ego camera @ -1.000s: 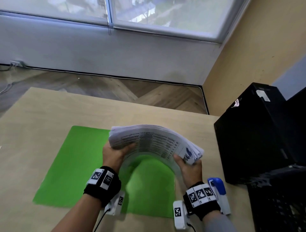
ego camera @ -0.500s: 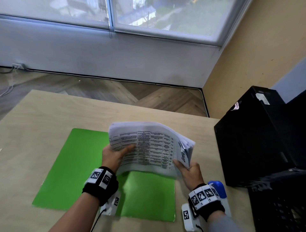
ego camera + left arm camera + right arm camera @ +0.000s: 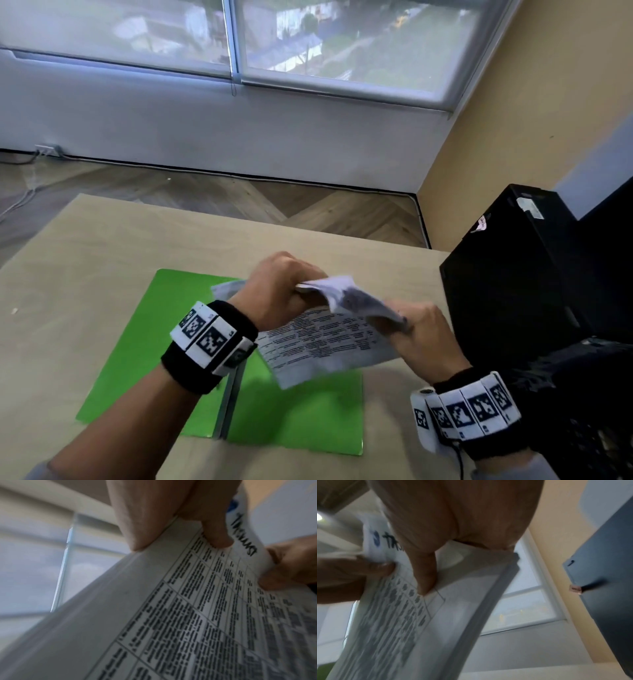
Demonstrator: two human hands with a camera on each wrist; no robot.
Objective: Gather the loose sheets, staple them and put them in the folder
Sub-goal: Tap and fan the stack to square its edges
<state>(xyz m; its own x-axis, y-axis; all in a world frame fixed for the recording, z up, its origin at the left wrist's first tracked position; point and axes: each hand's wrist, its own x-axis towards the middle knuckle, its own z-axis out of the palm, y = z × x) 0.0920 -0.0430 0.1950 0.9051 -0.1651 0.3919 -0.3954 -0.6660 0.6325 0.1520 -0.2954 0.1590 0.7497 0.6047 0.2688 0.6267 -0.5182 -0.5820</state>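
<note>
Both hands hold the stack of sheets up in the air over the green folder, which lies open and flat on the table. The left hand pinches the top edge of the stack w/ thumb under and fingers curled over. The right hand pinches the right side, thumb pressed on the printed page (a page w/ a table of small words, too blurry to read). The top corner of the stack bends over btw the hands. A black box stands on the right
</note>
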